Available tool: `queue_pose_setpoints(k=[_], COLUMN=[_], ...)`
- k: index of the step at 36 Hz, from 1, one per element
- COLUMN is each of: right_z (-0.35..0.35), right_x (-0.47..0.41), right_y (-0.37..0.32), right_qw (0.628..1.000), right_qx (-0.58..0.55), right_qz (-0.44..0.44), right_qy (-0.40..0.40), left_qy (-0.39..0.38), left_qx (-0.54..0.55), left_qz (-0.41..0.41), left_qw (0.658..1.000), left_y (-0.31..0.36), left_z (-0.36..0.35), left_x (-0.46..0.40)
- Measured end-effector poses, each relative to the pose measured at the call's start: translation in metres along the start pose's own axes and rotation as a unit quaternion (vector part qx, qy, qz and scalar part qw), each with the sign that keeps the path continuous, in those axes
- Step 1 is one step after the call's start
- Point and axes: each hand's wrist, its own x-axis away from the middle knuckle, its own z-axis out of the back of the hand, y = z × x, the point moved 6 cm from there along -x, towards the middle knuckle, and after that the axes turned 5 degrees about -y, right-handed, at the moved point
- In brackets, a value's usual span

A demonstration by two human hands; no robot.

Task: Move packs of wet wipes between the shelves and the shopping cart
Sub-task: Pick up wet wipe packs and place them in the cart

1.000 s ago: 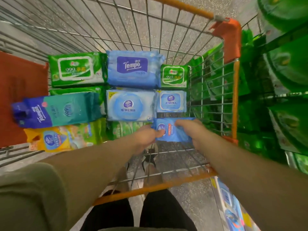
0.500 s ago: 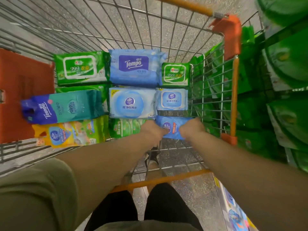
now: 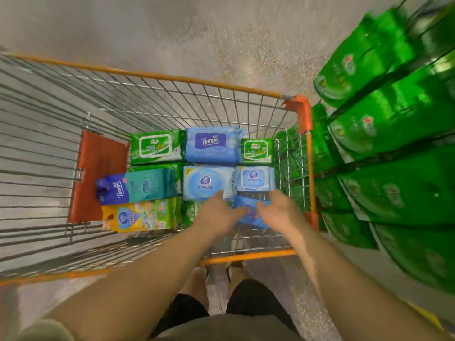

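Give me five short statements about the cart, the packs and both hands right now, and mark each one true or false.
1. Both hands are over the small blue pack. True.
2. The Tempo pack lies between two green 999 packs. True.
3. The cart has a blue rim. False: it is orange.
4. The left hand grips the cart's rim. False: it is inside the basket.
5. Green packages fill the shelves on the right. True.

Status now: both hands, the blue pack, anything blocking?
Left hand and right hand open, fingers spread, flanking blue pack. Pack lies flat on cart floor, near right corner. Nothing in the way.
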Motion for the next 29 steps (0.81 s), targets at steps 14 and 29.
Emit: queue_pose_setpoints(k=[14,29], right_z=[0.051,0.069], right_x=[0.122,0.272], right_y=[-0.024,-0.034], right_qw=[0.986,0.960], right_qx=[0.111,0.048], right_qz=[0.096,0.067], right_qy=[0.082,0.266], left_qy=[0.146,0.104], left_qx=[-0.100,-0.169], left_qz=[-0.154,-0.336], left_qw=[0.972,0.921], left_y=[0.022,0.060], left_z=[0.070,0.115], left_x=[0.124,0.217])
